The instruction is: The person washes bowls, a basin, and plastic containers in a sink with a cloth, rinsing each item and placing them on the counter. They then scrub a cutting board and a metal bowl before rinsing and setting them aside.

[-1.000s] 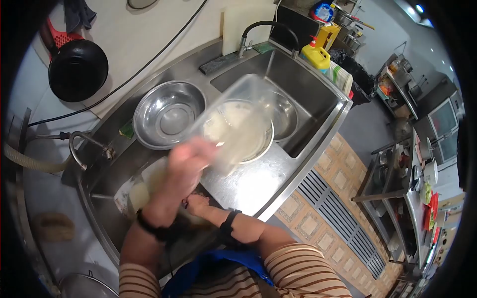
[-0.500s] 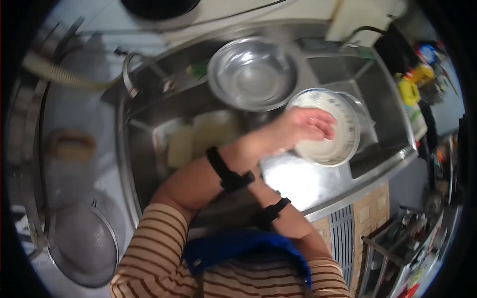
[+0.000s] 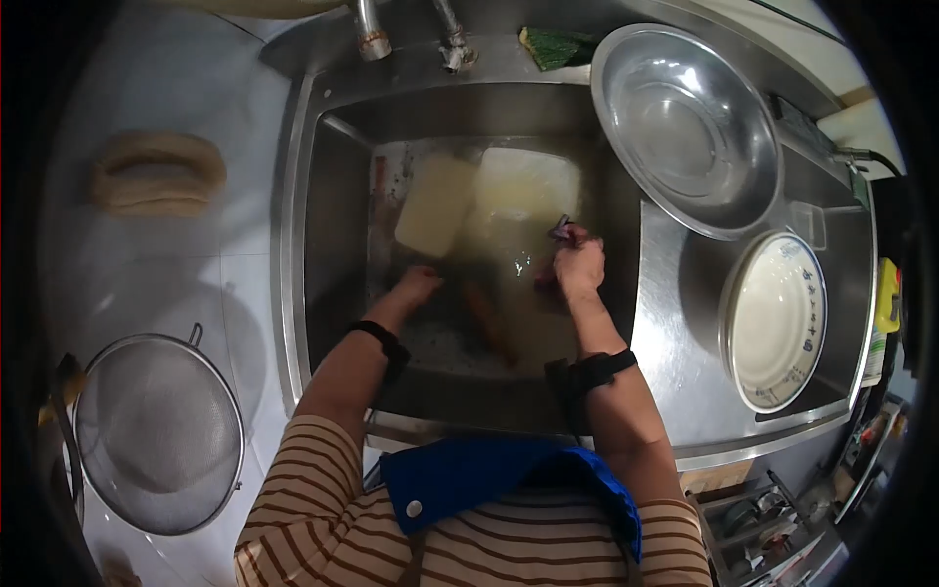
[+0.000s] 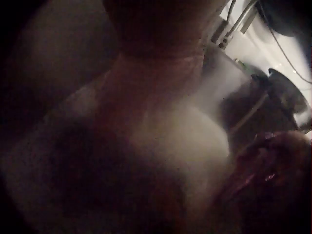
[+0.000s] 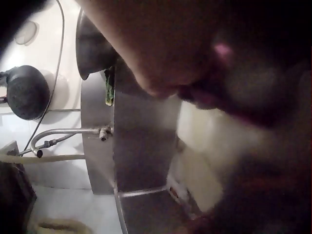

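In the left sink basin, my right hand (image 3: 580, 264) grips a dark purplish, wet-looking thing (image 3: 561, 231), which also shows glossy in the left wrist view (image 4: 265, 168). My left hand (image 3: 419, 286) is at the murky water to its left, its fingers partly hidden, and what it holds, if anything, cannot be told. Beyond the hands a pale yellowish slab (image 3: 437, 205) and a whitish rectangular thing (image 3: 528, 184) lie under the water. Between the forearms a brownish-orange long shape (image 3: 487, 321) shows dimly in the water.
A steel bowl (image 3: 685, 127) stands at the basin's back right corner, with a white patterned bowl (image 3: 776, 323) beside it on the right. Green vegetable (image 3: 553, 49) lies on the back ledge. Left of the sink are a mesh strainer (image 3: 159, 421) and a tan ring-shaped thing (image 3: 158, 176).
The left hand held a clear container over the patterned bowl, then was empty above it; now it is down in the left basin. The head view has turned toward that basin.
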Motion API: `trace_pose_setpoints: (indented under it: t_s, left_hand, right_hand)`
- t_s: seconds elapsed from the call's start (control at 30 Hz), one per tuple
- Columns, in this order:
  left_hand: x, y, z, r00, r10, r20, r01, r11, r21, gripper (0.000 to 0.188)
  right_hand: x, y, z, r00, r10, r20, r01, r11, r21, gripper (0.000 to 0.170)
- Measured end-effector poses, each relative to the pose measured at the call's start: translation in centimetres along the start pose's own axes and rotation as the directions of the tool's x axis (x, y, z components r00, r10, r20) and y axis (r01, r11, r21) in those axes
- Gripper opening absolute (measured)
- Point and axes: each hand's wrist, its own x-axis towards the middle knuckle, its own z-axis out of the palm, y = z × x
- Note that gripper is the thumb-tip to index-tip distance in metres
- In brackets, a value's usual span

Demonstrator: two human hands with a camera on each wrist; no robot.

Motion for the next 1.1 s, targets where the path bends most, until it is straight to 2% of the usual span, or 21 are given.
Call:
trace_pose_setpoints:
  t_s: [0.07,0.13,0.17,0.23,0.27,0.33,0.37,0.43,0.47,0.5,0.57,0.63,0.73,0.77,0.83,0.87,0.93,0.97,1.03,1.07,1.1]
  left_hand:
    - [-1.7,2.6,2.8,0.984,0.135,0.117,-0.133,0.991,-0.025,0.033]
    - [-0.1,1.4,6.6,0.974,0.226,-0.027,-0.227,0.974,-0.025,0.041]
    - [1.5,0.3,8.2,0.975,0.220,-0.020,-0.221,0.975,-0.028,0.041]
    - [3.8,-0.3,10.3,0.988,0.099,-0.117,-0.075,0.978,0.197,0.042]
    - [4.1,0.2,10.6,0.989,0.098,-0.113,-0.074,0.977,0.198,0.042]
    - [4.0,1.5,10.6,0.969,0.246,0.025,-0.235,0.882,0.408,0.037]
    - [3.3,2.7,10.0,0.970,0.240,0.031,-0.232,0.882,0.411,0.037]
    - [2.4,5.0,7.9,0.949,0.234,0.213,-0.313,0.793,0.523,0.031]
    - [2.7,4.9,6.9,0.948,0.234,0.214,-0.314,0.789,0.528,0.031]
    - [2.9,4.7,5.5,0.946,0.273,0.175,-0.323,0.750,0.577,0.030]
    - [3.1,4.5,3.4,0.940,0.313,0.135,-0.326,0.707,0.628,0.030]
    - [3.2,4.4,2.2,0.872,0.464,-0.154,-0.138,0.536,0.833,0.030]
    - [3.8,5.8,1.0,0.901,0.397,-0.175,-0.019,0.439,0.898,0.029]
    - [3.3,7.3,1.1,0.888,0.421,-0.185,-0.022,0.440,0.898,0.029]
    - [1.6,9.5,2.3,0.656,0.732,-0.183,-0.344,0.505,0.791,0.028]
    - [1.6,11.1,2.6,0.649,0.739,-0.183,-0.348,0.502,0.792,0.028]
    - [2.0,14.5,2.9,0.371,0.913,-0.172,-0.665,0.390,0.636,0.028]
    - [1.8,15.5,3.1,0.382,0.907,-0.176,-0.664,0.402,0.631,0.028]
    - [1.6,17.8,3.2,0.600,0.754,-0.267,-0.717,0.655,0.239,0.031]
    - [1.5,18.1,3.3,0.600,0.754,-0.266,-0.716,0.655,0.241,0.031]
    - [1.3,18.2,3.3,0.606,0.743,-0.283,-0.707,0.667,0.236,0.032]
  right_hand:
    - [0.8,0.1,0.5,0.995,-0.030,-0.093,0.029,1.000,-0.012,0.023]
    - [1.3,0.0,0.7,0.994,0.002,-0.111,-0.002,1.000,0.002,0.025]
    - [1.5,-0.1,0.9,0.991,-0.001,-0.130,0.001,1.000,-0.003,0.024]
    - [2.0,-0.1,1.2,0.988,-0.002,-0.152,0.001,1.000,-0.009,0.024]
    - [2.1,0.0,1.4,0.989,0.005,-0.150,-0.007,1.000,-0.013,0.024]
    - [2.6,0.0,2.0,0.989,0.019,-0.149,-0.022,1.000,-0.017,0.024]
    - [2.7,0.1,2.4,0.987,-0.009,-0.158,-0.004,0.997,-0.080,0.026]
    - [2.8,1.1,3.6,0.986,-0.027,-0.163,0.004,0.990,-0.138,0.028]
    - [2.9,2.0,4.8,0.995,0.002,-0.098,-0.024,0.974,-0.225,0.034]
    - [3.0,2.8,6.0,0.999,0.032,-0.034,-0.041,0.949,-0.313,0.039]
    - [3.6,6.1,9.1,0.993,0.116,0.025,-0.106,0.965,-0.240,0.041]
    - [3.1,6.5,9.0,0.974,0.146,0.173,-0.099,0.961,-0.258,0.046]
    - [2.8,6.0,8.1,0.963,0.189,0.192,-0.138,0.958,-0.253,0.048]
    - [3.0,5.4,7.7,0.970,0.170,0.173,-0.125,0.963,-0.240,0.048]
    - [2.3,5.0,7.4,0.937,0.289,0.195,-0.233,0.936,-0.265,0.050]
    - [2.4,5.8,7.9,0.940,0.285,0.187,-0.232,0.937,-0.261,0.050]
    - [2.6,7.5,9.0,0.957,0.164,0.241,-0.092,0.955,-0.281,0.051]
    - [2.4,8.1,9.2,0.954,0.169,0.248,-0.093,0.952,-0.292,0.051]
    - [3.2,8.5,9.2,0.942,0.122,0.311,-0.039,0.965,-0.260,0.054]
    - [2.8,7.3,8.4,0.942,0.122,0.313,-0.039,0.966,-0.257,0.054]
    - [2.2,6.1,7.6,0.944,0.231,0.237,-0.169,0.952,-0.256,0.054]
